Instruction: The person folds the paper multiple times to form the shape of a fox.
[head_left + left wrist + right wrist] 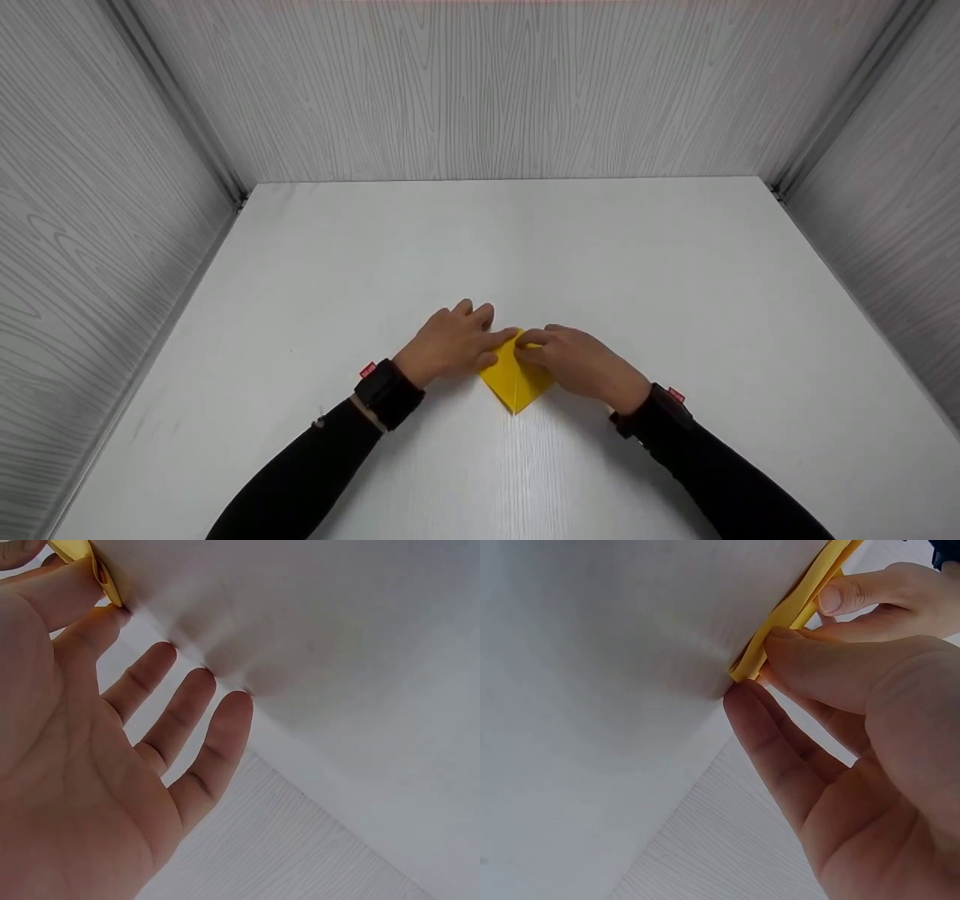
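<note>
A yellow folded paper [504,379] lies on the white table, diamond-shaped, with a crease down its middle and one corner toward the person. At its left side, the left hand [450,343] presses with an outstretched index finger near the top corner, thumb at the left edge. Its other fingers are spread off the paper, as the left wrist view shows. From the other side, the right hand [581,361] pinches the paper's upper right part between thumb and fingertips. Layered edges of the paper [784,615] show beside the right thumb in the right wrist view. Fingers partly hide the top corner.
The white table [300,255] is enclosed by wood-grain panels, with a back wall [480,90], a left wall [67,225] and a right wall [892,187]. Black sleeves and wrist straps [388,394] cover both forearms.
</note>
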### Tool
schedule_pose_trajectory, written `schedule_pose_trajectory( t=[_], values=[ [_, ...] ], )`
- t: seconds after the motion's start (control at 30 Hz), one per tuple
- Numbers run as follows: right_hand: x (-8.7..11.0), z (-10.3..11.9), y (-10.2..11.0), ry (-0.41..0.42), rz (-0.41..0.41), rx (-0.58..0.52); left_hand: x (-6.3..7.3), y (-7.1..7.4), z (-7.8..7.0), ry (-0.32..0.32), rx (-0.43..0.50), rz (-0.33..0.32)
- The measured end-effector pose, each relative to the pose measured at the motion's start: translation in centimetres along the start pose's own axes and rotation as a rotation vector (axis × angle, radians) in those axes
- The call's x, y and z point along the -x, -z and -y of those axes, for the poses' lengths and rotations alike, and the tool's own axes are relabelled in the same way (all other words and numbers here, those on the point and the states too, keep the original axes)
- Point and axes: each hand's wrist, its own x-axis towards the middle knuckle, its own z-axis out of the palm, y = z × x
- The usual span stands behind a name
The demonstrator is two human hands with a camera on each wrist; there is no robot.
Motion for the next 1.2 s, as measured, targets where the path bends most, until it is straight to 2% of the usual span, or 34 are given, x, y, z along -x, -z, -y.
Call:
schedule_pose_trajectory(
  t=[0.4,0.6,0.87,1.03,1.2],
  values=[
    [0.3,0.1,0.1,-0.018,-0.023,-0.041,-0.1,0.2,-1.1,0.026,-0.005,0.002],
    [0.2,0.4,0.0,-0.038,-0.001,-0.024,0.1,0.3,-1.2,0.032,-0.012,0.009],
    [-0.1,0.8,0.3,-0.049,0.003,-0.001,1.1,0.1,-0.8,0.034,0.14,-0.048],
    [-0.1,0.9,0.3,-0.045,0.004,0.001,1.5,0.2,-0.7,0.043,0.196,-0.031],
    [-0.1,1.0,0.3,-0.035,-0.008,0.012,2.3,0.4,-0.9,0.038,0.189,-0.014]
  ],
)
